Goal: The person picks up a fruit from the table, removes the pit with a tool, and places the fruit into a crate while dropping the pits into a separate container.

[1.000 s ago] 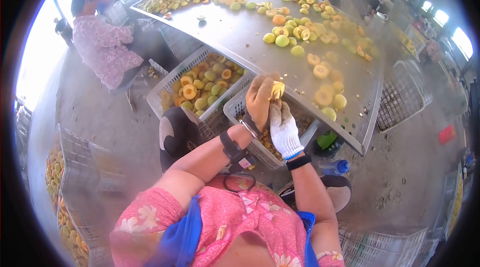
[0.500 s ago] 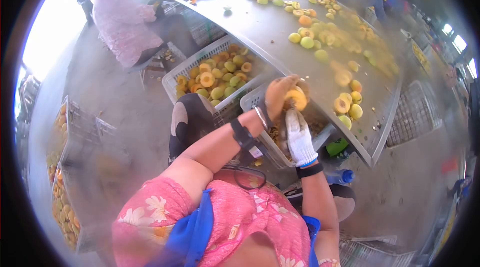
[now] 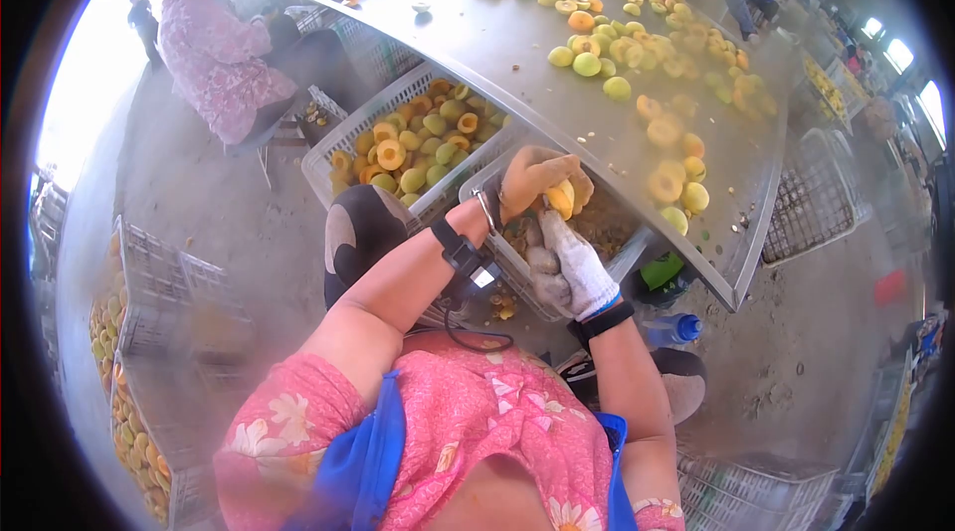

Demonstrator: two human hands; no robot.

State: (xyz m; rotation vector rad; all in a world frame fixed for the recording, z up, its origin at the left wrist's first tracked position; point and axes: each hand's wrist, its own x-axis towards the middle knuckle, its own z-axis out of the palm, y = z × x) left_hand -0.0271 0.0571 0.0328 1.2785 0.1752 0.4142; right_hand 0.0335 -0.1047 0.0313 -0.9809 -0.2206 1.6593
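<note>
And here's the left hand (image 3: 534, 181), fingers closed around a fruit (image 3: 562, 200) over the near bin (image 3: 633, 255). The right hand (image 3: 572, 267), white-gloved, comes up just below it, fingers curled; whether they grip anything, I can't tell. Left of the bin, a fruit-filled crate (image 3: 318, 159); the table (image 3: 477, 59) stretches far.

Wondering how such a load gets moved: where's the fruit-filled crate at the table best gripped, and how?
The crate looks best gripped by its left rim, from above: that side stands out from the table, and the rim shows bare beside the fruit.
</note>
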